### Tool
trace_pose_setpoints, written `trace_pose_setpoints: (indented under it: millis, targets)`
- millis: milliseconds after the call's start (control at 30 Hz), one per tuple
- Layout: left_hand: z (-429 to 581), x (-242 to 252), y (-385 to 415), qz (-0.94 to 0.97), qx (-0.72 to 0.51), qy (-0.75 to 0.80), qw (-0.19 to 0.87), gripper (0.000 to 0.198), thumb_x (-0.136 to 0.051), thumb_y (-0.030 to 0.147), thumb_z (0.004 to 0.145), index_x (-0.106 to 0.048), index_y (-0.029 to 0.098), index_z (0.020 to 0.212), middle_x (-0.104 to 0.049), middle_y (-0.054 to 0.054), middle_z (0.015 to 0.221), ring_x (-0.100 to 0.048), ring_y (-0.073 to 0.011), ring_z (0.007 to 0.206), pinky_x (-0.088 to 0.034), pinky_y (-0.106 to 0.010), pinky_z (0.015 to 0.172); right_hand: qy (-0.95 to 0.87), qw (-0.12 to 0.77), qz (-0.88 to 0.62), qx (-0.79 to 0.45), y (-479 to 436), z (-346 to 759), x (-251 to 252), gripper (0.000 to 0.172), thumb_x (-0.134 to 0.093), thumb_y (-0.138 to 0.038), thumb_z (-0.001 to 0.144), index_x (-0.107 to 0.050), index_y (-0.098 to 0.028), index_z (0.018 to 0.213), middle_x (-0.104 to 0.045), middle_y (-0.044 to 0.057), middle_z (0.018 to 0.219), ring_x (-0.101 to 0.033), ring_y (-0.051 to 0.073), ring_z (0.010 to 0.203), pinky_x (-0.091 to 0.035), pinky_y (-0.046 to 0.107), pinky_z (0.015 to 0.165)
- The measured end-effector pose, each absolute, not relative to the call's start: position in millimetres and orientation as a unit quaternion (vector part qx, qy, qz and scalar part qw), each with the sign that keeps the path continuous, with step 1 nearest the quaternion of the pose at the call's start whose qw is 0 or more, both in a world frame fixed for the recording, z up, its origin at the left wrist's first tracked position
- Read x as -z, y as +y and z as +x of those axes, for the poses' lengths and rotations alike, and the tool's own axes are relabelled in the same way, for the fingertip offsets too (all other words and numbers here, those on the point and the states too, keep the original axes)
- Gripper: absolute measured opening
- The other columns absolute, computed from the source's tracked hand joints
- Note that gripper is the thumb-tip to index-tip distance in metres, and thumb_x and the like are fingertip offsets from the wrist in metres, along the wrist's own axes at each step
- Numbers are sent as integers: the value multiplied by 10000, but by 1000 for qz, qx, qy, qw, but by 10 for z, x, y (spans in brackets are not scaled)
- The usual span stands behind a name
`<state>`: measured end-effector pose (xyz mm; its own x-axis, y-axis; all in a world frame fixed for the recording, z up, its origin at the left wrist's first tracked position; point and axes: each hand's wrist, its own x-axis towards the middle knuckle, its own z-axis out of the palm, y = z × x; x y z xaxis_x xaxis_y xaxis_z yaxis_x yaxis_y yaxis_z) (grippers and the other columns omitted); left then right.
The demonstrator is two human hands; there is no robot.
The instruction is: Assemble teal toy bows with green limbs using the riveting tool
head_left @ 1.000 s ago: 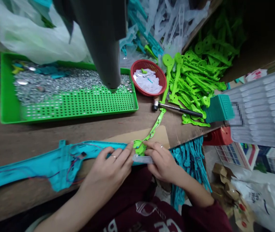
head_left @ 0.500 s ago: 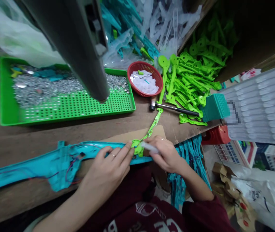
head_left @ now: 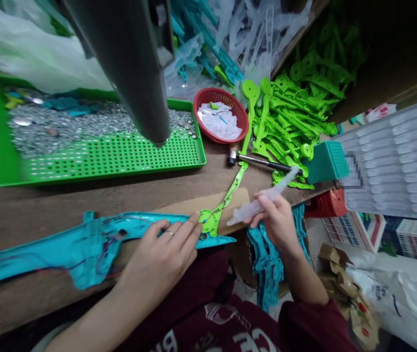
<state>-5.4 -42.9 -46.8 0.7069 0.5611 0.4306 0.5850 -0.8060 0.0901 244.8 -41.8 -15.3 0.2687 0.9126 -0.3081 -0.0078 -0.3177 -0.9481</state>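
While the left hand [head_left: 160, 254] lies flat on the long teal shell [head_left: 83, 244], fingers together and their tips pressing the round end of the green arm [head_left: 210, 222] where it overlaps the shell's tapered tip, the right hand [head_left: 278, 220] is raised off the counter [head_left: 83, 200] — pinching a frosted clear strip [head_left: 263, 198] between thumb and fingers. The strip slants up and to the right, its lower end near the green arm but not touching it. The green arm runs from the shell's tip across a sheet of cardboard [head_left: 194, 205] towards the hammer [head_left: 263, 163], which lies just in front of the heap of loose green parts [head_left: 296, 112].

By the look of it, this is a fitting step: the two coloured pieces are held together at their joint, and the clear strip is in the hand, not yet seated. The next move would call for bringing the strip's lower end squarely down onto the round end, with the left fingertips pinning the green arm so that it cannot swivel — a slip there would throw the joint out of line. Whether a fastener already sits in the joint cannot be told.

Behind, a green tray [head_left: 94, 178] holds small metal discs [head_left: 83, 124] and a red basket [head_left: 199, 100] holds white bits, both well apart from the hands.
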Motion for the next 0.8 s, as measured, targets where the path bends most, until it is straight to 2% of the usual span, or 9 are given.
trace_pose_setpoints:
  millis: [133,333,500,567,633,667,700,733,800]
  targets:
    - [-53,449,-425,-924,225,-309,33,378,-370,77,993,-738,62,1080,-758,-179,1157,-692,-263,868,-443,-433,784,-311,409,-599,-614,-322,2297,285,474,-791,-567,747,-512,-207,877,-658,-42,541,-659,150,403,-460,163,327]
    - [-61,442,-420,-927,211,-308,27,379,-370,83,1003,-736,73,1096,-761,-177,1157,-696,-260,857,-454,-436,782,-299,363,-589,-658,-191,2326,392,525,-810,-584,705,-505,-203,897,-745,5,668,-689,143,434,-459,138,321]
    - [-89,472,-428,-929,211,-305,14,377,-375,89,1003,-736,99,1111,-756,-169,1179,-695,-258,875,-467,-431,770,-341,328,-595,-650,-236,2314,442,494,-727,-614,784,-472,-218,934,-704,-17,638,-672,143,436,-462,168,337]
    - [-99,484,-434,-927,212,-309,-14,357,-406,86,993,-732,127,1133,-742,-159,1224,-694,-257,897,-472,-429,784,-384,324,-643,-579,-299,2299,460,474,-691,-593,829,-476,-218,1025,-673,-41,645,-629,128,418,-466,191,355]
    - [-101,489,-438,-928,207,-310,-26,345,-426,78,984,-730,135,1137,-731,-160,1254,-697,-261,931,-473,-429,798,-467,338,-711,-403,-359,2284,470,530,-721,-529,833,-493,-206,1185,-694,5,793,-673,150,563,-571,265,498]
    - [-99,491,-440,-929,203,-308,-19,349,-419,76,985,-732,134,1127,-733,-159,1251,-700,-262,940,-472,-430,802,-518,335,-729,-296,-379,2278,474,559,-734,-486,837,-503,-199,1257,-708,63,928,-712,190,726,-626,338,648]
    - [-98,494,-440,-932,198,-305,-4,358,-404,77,990,-734,129,1120,-737,-159,1244,-702,-263,943,-471,-433,801,-570,319,-730,-200,-390,2273,482,554,-726,-443,856,-521,-193,1306,-695,124,1079,-715,240,920,-629,423,820]
    - [-98,498,-440,-934,194,-300,12,370,-388,81,997,-736,122,1115,-740,-161,1236,-704,-263,941,-470,-437,798,-619,293,-717,-130,-389,2271,493,512,-690,-405,890,-547,-185,1329,-657,174,1215,-671,289,1103,-580,498,969]
    - [-108,519,-439,-937,189,-293,33,396,-363,91,1005,-741,121,1118,-740,-160,1240,-704,-262,947,-471,-444,799,-695,233,-676,-74,-361,2278,533,414,-563,-344,970,-590,-159,1340,-587,218,1365,-550,340,1320,-469,578,1116]
